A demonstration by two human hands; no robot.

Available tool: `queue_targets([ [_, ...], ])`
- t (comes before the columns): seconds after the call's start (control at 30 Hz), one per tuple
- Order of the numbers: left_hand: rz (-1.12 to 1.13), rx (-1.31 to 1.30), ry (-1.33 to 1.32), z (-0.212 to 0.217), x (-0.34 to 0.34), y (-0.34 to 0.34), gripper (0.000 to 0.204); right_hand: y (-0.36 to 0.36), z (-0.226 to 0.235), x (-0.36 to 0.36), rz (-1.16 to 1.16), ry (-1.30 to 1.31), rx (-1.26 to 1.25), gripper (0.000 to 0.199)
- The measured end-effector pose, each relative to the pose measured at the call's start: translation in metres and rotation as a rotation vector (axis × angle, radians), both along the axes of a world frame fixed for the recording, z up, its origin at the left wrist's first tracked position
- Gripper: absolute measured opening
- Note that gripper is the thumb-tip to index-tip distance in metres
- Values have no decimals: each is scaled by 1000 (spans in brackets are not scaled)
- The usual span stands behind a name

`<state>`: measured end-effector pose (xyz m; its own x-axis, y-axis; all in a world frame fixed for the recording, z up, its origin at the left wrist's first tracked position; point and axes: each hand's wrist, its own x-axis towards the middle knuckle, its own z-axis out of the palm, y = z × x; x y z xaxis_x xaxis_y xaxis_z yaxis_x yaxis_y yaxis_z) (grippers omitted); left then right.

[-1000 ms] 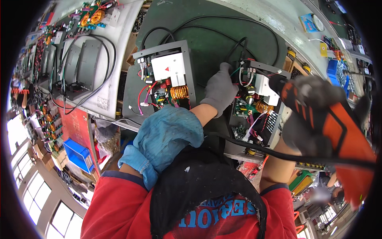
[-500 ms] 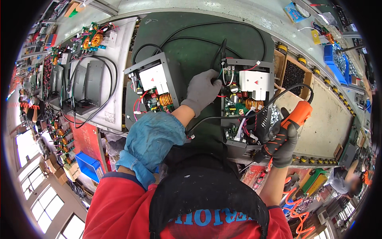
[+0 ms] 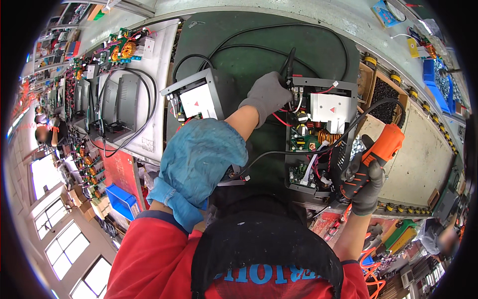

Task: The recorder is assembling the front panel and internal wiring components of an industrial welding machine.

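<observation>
Two gloved hands work on an open circuit unit (image 3: 318, 134) lying on the green counter (image 3: 259, 45). Left hand (image 3: 268, 94) presses its upper-left corner; right hand (image 3: 366, 184) grips an orange power screwdriver (image 3: 381, 149), tilted, tip toward the unit's right edge. Lid off, wiring exposed, so assembly looks unfinished.

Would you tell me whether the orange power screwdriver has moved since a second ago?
Yes. The orange power screwdriver in the right hand has come down from high up to the right side of the open electronics unit.
</observation>
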<state>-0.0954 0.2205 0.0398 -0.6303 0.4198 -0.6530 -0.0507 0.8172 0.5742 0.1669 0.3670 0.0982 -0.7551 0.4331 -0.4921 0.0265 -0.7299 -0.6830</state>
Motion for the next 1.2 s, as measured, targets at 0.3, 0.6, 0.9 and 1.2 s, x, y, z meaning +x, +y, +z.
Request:
queue_targets([
  [0.3, 17, 265, 58, -15, 15, -20, 46, -14, 41, -20, -17, 218, 157, 85],
  [0.6, -168, 146, 103, -1, 10, -20, 45, -21, 60, -91, 145, 661, 367, 81],
  [0.9, -386, -139, 454, -2, 28, -8, 25, -13, 52, -108, 220, 666, 354, 82],
  [1.2, -337, -188, 490, -9, 31, -6, 18, -17, 48, -103, 246, 640, 255, 83],
])
